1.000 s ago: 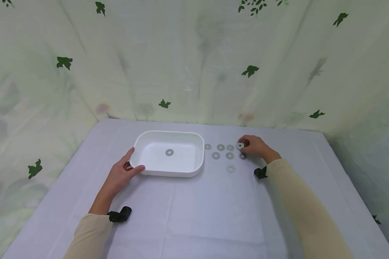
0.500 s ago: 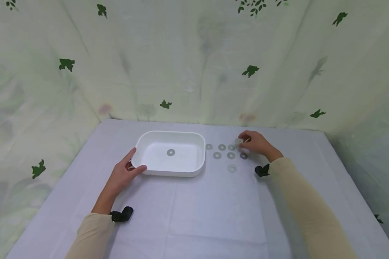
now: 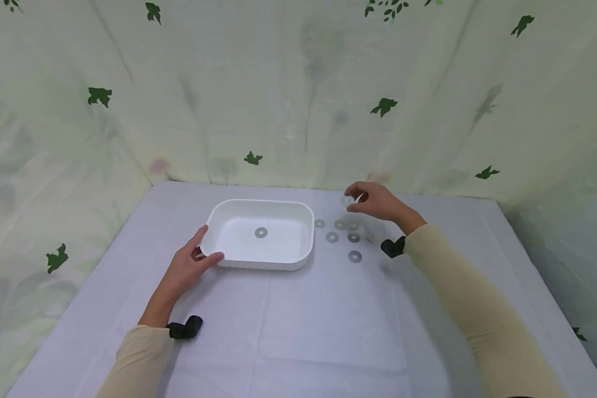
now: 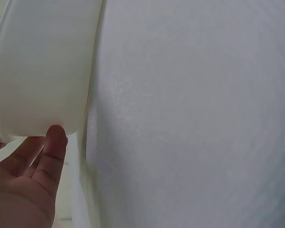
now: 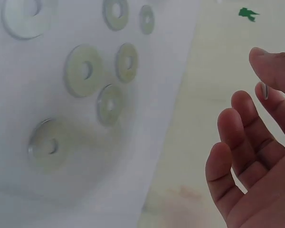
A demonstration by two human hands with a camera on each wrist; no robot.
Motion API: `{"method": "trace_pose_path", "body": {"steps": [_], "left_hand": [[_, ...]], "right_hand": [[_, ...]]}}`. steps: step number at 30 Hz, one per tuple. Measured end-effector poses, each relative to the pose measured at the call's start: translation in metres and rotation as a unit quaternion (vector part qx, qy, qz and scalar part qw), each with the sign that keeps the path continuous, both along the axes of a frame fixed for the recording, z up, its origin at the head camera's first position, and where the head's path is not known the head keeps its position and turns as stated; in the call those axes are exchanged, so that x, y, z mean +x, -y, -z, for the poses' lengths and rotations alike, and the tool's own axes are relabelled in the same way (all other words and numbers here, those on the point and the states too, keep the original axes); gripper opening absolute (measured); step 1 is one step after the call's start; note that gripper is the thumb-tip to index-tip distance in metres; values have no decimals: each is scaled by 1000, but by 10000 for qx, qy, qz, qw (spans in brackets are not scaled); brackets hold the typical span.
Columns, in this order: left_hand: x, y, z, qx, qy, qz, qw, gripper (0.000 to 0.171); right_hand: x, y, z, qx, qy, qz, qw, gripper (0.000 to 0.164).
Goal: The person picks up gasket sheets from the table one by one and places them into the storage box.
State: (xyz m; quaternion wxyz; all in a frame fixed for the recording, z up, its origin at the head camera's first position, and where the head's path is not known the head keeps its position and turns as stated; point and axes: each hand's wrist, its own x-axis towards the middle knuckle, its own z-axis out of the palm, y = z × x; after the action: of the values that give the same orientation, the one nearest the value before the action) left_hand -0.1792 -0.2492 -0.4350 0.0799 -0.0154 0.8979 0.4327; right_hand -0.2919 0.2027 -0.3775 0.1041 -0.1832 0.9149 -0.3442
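Observation:
A white, round-cornered tray (image 3: 234, 239) stands on the table, with one flat metal washer (image 3: 256, 232) lying inside. My left hand (image 3: 185, 270) grips the tray's left end, fingers at the rim and thumb on the near corner; the left wrist view has the thumb (image 4: 55, 142) against the outer wall. Above the table, right of the tray, my right hand (image 3: 380, 203) pinches another washer (image 3: 347, 202). In the right wrist view that washer (image 5: 265, 91) shows edge-on between thumb and forefinger, the other fingers loosely bent. Beneath lie several loose washers (image 3: 329, 237).
A white cloth (image 3: 298, 331) covers the table. Behind it hangs a pale curtain (image 3: 278, 110) with green leaf patterns, close to the table's far edge. Black wrist cameras (image 3: 186, 328) are strapped to both forearms.
My right hand has lifted the pinched washer off the table and moved it up, back and left toward the tray. The left hand and tray stay in place.

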Motion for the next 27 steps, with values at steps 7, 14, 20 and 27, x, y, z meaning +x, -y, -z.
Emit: {"method": "trace_pose_path", "body": {"steps": [7, 14, 20, 27], "left_hand": [[-1, 2, 3, 242, -105, -35, 9996, 95], [-2, 1, 0, 19, -108, -4, 9999, 96], [-3, -1, -3, 41, -85, -47, 9999, 98], [-2, -2, -1, 192, 21, -13, 9998, 96]], "right_hand": [[-3, 18, -20, 8, 20, -217, 9998, 41], [-1, 46, -32, -216, 36, -585, 9980, 41], [4, 74, -41, -459, 38, -988, 9940, 40], [17, 98, -38, -516, 180, -1301, 9900, 40]]}}
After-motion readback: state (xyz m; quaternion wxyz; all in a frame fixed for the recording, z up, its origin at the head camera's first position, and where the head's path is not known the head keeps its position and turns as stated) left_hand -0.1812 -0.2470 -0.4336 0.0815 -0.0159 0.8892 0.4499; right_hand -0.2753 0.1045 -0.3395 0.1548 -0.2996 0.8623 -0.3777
